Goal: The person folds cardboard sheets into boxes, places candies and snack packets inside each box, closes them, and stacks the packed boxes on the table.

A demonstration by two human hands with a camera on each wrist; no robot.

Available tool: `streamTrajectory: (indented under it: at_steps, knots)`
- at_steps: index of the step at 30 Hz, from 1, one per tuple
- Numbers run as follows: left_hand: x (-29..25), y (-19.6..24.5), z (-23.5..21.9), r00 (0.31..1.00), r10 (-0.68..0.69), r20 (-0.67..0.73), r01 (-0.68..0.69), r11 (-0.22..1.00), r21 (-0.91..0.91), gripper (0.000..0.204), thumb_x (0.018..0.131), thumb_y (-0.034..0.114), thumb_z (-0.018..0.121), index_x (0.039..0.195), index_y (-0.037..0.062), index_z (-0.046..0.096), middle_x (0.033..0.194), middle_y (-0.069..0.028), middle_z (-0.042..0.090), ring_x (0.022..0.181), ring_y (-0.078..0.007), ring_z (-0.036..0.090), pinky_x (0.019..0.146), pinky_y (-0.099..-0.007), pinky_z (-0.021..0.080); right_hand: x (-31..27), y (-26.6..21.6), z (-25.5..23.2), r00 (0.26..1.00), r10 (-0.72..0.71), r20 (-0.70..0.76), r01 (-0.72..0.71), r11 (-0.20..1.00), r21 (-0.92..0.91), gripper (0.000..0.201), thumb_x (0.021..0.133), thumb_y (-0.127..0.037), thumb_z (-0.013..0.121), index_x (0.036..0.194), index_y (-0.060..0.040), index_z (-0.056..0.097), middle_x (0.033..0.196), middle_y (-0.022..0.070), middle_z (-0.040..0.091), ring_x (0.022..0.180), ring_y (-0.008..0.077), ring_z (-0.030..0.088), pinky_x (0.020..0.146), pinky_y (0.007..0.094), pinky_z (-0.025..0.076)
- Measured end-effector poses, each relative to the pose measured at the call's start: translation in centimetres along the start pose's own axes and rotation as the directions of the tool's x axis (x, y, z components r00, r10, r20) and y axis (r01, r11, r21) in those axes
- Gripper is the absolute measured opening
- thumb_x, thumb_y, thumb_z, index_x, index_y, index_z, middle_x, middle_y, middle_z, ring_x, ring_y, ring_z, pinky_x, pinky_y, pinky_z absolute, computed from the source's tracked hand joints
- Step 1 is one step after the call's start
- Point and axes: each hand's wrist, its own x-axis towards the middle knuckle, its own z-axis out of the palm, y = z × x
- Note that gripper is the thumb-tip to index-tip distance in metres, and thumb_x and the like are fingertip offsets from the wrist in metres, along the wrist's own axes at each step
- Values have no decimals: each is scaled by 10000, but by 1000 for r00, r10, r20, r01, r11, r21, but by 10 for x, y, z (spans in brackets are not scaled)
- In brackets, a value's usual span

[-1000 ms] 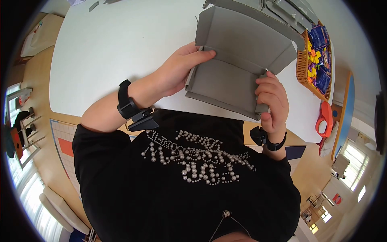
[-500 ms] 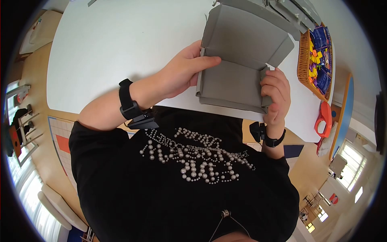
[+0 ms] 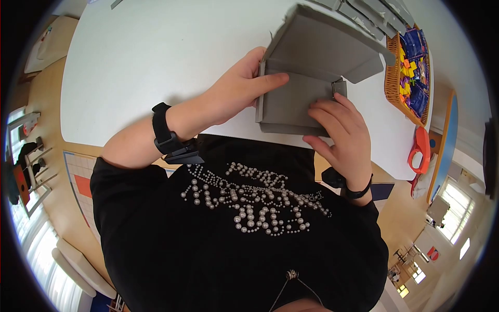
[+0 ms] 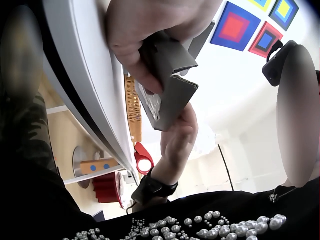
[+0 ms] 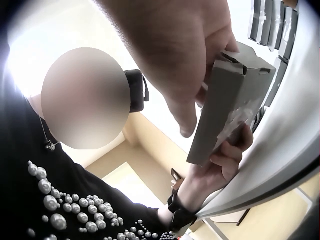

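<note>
A grey cardboard box (image 3: 299, 93) is held tilted above the white table, its lid (image 3: 325, 41) raised and its inside facing me. My left hand (image 3: 236, 88) grips the left side, thumb over the wall onto the inner floor and the other fingers around the outside. In the right wrist view, those fingers press against the box's underside, near a strip of clear tape (image 5: 235, 120). My right hand (image 3: 343, 130) reaches over the front right corner with its fingers inside the box. Its thumb stands apart, outside the front wall. A small side flap (image 3: 339, 88) sticks up beside the right fingertips.
Several flat grey boxes (image 3: 374, 15) lie at the table's far right. Beside them is a wicker basket (image 3: 393, 83) with blue packets and yellow pieces. A red object with a round hole (image 3: 420, 145) sits at the right table edge. The white table (image 3: 156, 57) extends to the left.
The right hand has let go of the right wall and moved left, its fingers now over the box floor. The box has shifted right and its lid has turned. The left hand keeps its grip.
</note>
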Motion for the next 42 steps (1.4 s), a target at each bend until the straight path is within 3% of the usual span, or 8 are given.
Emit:
streamTrajectory:
  at_steps: [6, 15, 21, 27, 30, 33, 36, 42]
  knots:
    - [-1, -1, -1, 999, -39, -5, 39, 995, 88, 362, 874, 311, 558, 1113, 90, 401, 888, -35, 529, 804, -79, 503, 674, -248, 442, 1, 10, 15, 996, -18, -85, 20, 1000, 15, 194, 690, -113, 671, 855, -49, 592, 883, 61, 586, 821, 262, 564, 803, 376, 462]
    - [-3, 14, 9, 990, -126, -56, 118, 984, -131, 355, 901, 277, 514, 1142, 64, 364, 975, -73, 534, 884, -129, 545, 731, -316, 476, 0, 3, 20, 991, 25, -130, -12, 995, 97, 147, 694, -85, 666, 822, -60, 597, 806, 44, 568, 725, 244, 530, 637, 334, 433]
    - [-1, 7, 3, 992, -125, -9, 125, 991, -37, 387, 894, 272, 528, 1156, 50, 349, 1009, -99, 531, 924, -153, 551, 751, -319, 481, 1, 6, 26, 985, 94, -147, -78, 991, 112, 121, 715, -115, 669, 803, -67, 602, 737, 32, 548, 642, 228, 502, 562, 326, 413]
    - [-1, 13, 1, 984, -133, 115, 141, 988, -66, 521, 841, 204, 613, 1211, 38, 287, 1035, -132, 526, 932, -188, 578, 669, -314, 506, 3, 5, 27, 972, 184, -145, -165, 977, 136, 138, 715, -132, 674, 809, -63, 600, 712, 30, 548, 635, 228, 502, 554, 329, 411]
    - [-3, 13, 8, 997, -16, 81, 19, 999, -39, 620, 799, 109, 643, 1260, 27, 238, 1090, -163, 501, 942, -207, 584, 663, -325, 525, 4, 7, 30, 966, 187, -180, -162, 976, 142, 162, 707, -137, 683, 821, -62, 597, 727, 40, 556, 647, 234, 514, 560, 329, 414]
    - [-1, 12, 5, 995, -58, 78, 66, 992, -109, 670, 772, 32, 634, 1291, 27, 210, 1142, -167, 473, 948, -208, 580, 721, -342, 535, 5, 7, 29, 955, 143, -259, -120, 988, 99, 214, 673, -131, 703, 846, -64, 597, 808, 50, 572, 737, 248, 541, 631, 341, 434]
    - [1, 9, 3, 999, -41, 25, 44, 987, -155, 642, 781, 3, 592, 1294, 26, 207, 1163, -159, 467, 952, -208, 575, 728, -350, 537, 5, 14, 17, 954, -19, -299, 16, 1000, -13, 285, 619, -121, 731, 866, -65, 599, 909, 62, 573, 850, 271, 545, 725, 367, 437]
    - [1, 16, 1, 993, -102, 58, 114, 957, -267, 526, 839, 59, 496, 1308, 44, 257, 1200, -144, 453, 970, -242, 557, 663, -370, 523, -11, 27, 6, 911, 26, -411, -35, 999, -15, 350, 568, -83, 753, 882, -62, 600, 946, 71, 567, 894, 283, 536, 770, 373, 429]
